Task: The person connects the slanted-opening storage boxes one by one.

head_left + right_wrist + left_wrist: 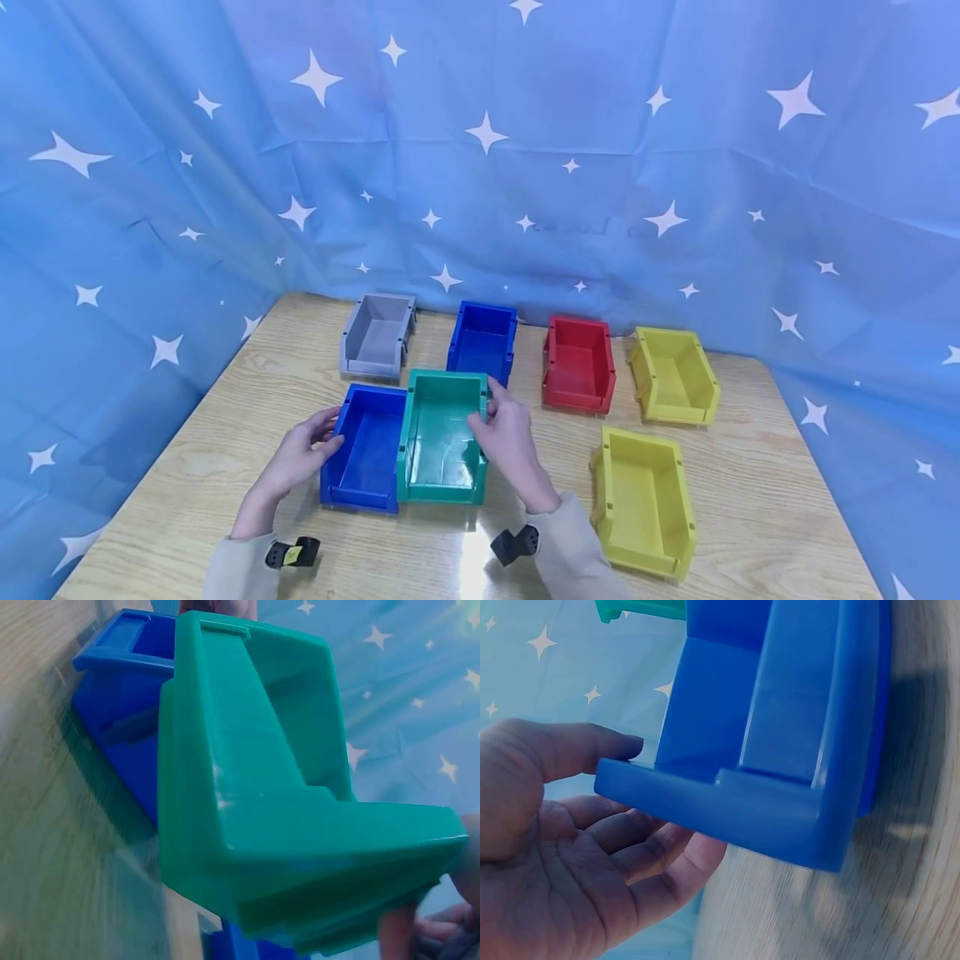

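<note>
Near the front of the table, my left hand (288,462) holds the left wall of a blue bin (367,450), thumb over the rim and fingers outside. The left wrist view shows that grip on the blue wall (705,802). Beside it, a green bin (442,429) hides the blue bin's right edge in the head view. My right hand (512,437) grips the green bin's right wall, thumb on the inside. In the right wrist view the green bin (262,832) seems raised off the wood, and its wall partly hides the blue bin (120,697).
Along the back stand a grey bin (377,329), another blue bin (483,337), a red bin (579,362) and a yellow bin (677,375). A second yellow bin (647,500) stands at front right. A starry blue cloth (570,225) hangs behind the wooden table (765,492).
</note>
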Demonstrator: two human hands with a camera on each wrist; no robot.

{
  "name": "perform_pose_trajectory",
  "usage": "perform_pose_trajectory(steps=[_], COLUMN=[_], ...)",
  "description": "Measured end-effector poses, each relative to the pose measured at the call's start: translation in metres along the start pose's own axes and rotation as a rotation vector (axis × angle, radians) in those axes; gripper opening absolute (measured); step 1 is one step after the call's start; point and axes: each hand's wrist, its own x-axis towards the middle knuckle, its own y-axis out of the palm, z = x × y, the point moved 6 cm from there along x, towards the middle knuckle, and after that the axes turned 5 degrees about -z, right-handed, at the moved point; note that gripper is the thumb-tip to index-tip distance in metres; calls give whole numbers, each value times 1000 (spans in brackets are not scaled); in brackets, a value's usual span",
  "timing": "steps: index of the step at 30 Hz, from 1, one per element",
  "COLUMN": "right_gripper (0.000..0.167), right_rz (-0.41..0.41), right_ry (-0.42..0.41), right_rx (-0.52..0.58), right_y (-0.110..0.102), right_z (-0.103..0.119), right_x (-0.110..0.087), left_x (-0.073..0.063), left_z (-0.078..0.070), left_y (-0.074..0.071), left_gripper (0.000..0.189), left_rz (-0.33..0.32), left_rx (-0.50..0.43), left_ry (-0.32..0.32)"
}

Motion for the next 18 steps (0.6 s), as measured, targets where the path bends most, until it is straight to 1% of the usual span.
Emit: perform_pose_trajectory(steps=[2, 6, 9, 14, 18], right_gripper=[53, 53, 53, 53, 52], right_rz=[-19, -59, -80, -92, -101], right_ry=[-13, 6, 50, 144, 176], right_rx=[1, -11, 1, 61, 87], right_y=[2, 7, 9, 7, 3], right_z=[0, -3, -6, -13, -15], right_x=[-2, -6, -8, -6, 0], left_x=[-1, -1, -2, -1, 1], left_z=[0, -1, -1, 0, 2], left_y=[0, -1, 0, 0, 0], left_gripper=[44, 43, 42, 42, 42], left_rz=[-4, -11, -16, -21, -23], left_rx=[4, 5, 4, 7, 8], left_ry=[3, 11, 18, 31, 36])
